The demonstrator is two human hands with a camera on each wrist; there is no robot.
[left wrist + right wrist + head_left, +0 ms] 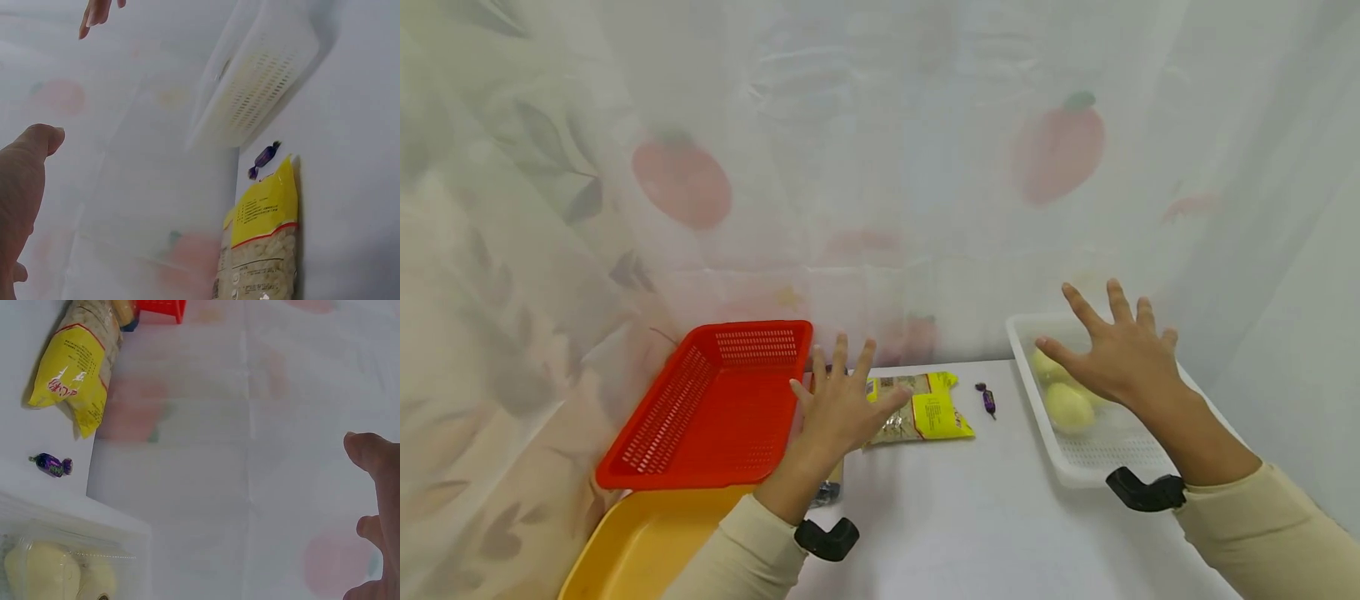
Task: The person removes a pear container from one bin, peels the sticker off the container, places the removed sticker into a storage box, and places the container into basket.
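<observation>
My left hand is held up with fingers spread, holding nothing. Behind it lies a yellow and clear plastic bag of pale pieces, partly covered by the hand in the head view. Fingers also spread, my empty right hand hovers over a white basket. Inside that basket are pale yellow round things, which the right wrist view shows in a clear plastic box. Between bag and basket lies a purple wrapped candy. Each wrist view catches only part of its hand.
A red perforated basket stands at the left, next to a yellow tub nearer me. Another package with a dark end lies beside them, mostly hidden by my left hand. A patterned curtain hangs behind the white table.
</observation>
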